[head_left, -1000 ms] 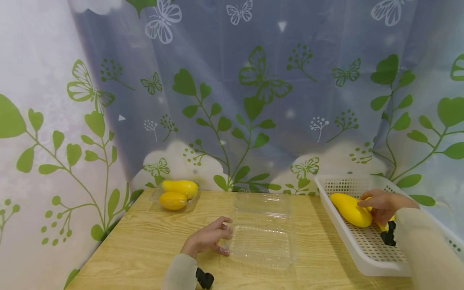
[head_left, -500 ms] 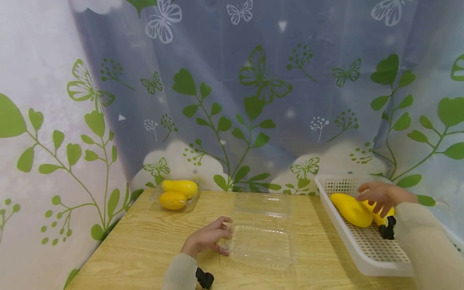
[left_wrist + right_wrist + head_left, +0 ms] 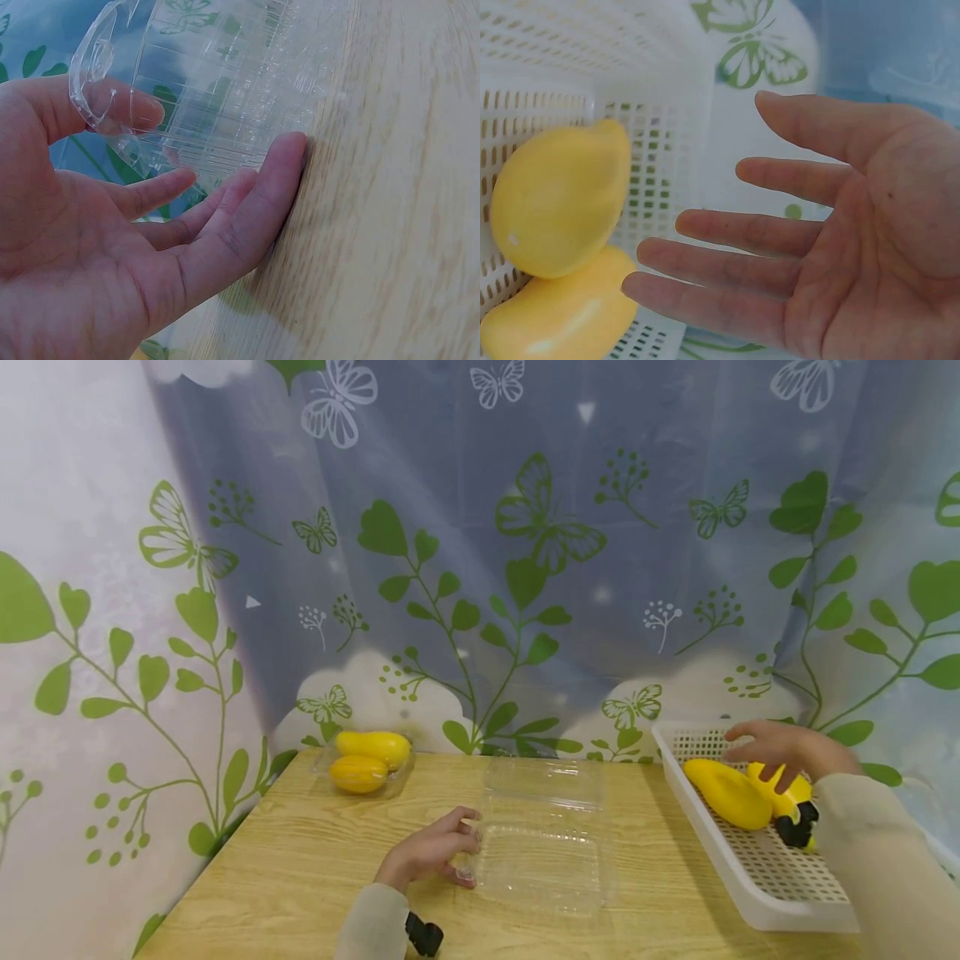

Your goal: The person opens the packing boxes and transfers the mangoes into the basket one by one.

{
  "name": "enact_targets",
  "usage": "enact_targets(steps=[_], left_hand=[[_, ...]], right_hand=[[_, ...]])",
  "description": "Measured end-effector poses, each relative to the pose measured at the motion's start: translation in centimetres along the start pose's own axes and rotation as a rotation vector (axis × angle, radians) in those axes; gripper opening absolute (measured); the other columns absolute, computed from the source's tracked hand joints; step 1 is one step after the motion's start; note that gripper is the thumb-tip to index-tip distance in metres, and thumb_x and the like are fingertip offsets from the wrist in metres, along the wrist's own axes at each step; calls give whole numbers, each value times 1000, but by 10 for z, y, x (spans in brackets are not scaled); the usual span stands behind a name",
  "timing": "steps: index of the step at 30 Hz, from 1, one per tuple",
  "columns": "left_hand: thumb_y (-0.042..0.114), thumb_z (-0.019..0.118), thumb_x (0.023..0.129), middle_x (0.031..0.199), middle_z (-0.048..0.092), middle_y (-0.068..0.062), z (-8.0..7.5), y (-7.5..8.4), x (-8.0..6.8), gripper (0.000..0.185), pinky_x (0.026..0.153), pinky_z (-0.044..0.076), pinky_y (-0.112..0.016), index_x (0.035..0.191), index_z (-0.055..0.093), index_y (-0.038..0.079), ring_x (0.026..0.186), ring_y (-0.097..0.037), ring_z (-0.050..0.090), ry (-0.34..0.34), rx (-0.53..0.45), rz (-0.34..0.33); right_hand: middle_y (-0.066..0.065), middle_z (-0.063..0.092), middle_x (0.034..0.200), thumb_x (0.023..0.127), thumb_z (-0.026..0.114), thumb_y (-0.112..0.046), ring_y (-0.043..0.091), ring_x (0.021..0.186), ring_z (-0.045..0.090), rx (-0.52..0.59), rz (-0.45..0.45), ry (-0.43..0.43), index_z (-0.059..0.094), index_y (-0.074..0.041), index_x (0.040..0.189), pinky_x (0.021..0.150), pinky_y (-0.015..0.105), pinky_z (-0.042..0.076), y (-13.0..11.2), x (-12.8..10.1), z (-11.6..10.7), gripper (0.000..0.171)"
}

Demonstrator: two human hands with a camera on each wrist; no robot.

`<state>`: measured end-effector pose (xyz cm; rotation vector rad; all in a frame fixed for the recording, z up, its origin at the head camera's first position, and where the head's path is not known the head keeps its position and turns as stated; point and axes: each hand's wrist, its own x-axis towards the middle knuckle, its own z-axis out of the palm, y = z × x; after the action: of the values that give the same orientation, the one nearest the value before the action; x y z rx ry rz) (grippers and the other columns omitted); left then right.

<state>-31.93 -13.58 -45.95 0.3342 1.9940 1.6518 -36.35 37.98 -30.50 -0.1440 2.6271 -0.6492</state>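
My left hand rests on the wooden table with relaxed fingers against the left edge of an open clear plastic clamshell box. In the left wrist view the hand lies beside the box, the thumb behind its rim tab. My right hand hovers open with spread fingers over two yellow mangoes in a white slotted basket. The right wrist view shows the bare palm apart from the mangoes, holding nothing.
A shut clear box with two mangoes stands at the table's back left corner. A leaf-and-butterfly curtain hangs close behind the table. The basket sits at the right edge. Black wrist camera mounts show on both sleeves.
My right hand has lifted off the mango in the basket and moved up and back, fingers spreading. The left hand and the clamshell box have not moved.
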Motion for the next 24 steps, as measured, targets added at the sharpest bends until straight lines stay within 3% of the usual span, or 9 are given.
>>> enact_targets(steps=[13, 24], left_hand=[[9, 55, 100, 147, 39, -29, 0, -1, 0, 62, 75, 67, -43, 155, 27, 1, 126, -32, 52, 1, 1, -1], [10, 56, 100, 145, 41, -29, 0, 0, 0, 62, 76, 67, -43, 155, 28, 0, 125, -32, 52, 3, 9, -4]], right_hand=[[46, 16, 156, 103, 59, -44, 56, 124, 57, -49, -30, -19, 23, 6, 157, 82, 53, 64, -27, -3, 4, 82], [44, 35, 150, 101, 62, -44, 52, 117, 61, -75, -53, -12, 28, 6, 156, 80, 49, 65, -60, -11, 15, 82]])
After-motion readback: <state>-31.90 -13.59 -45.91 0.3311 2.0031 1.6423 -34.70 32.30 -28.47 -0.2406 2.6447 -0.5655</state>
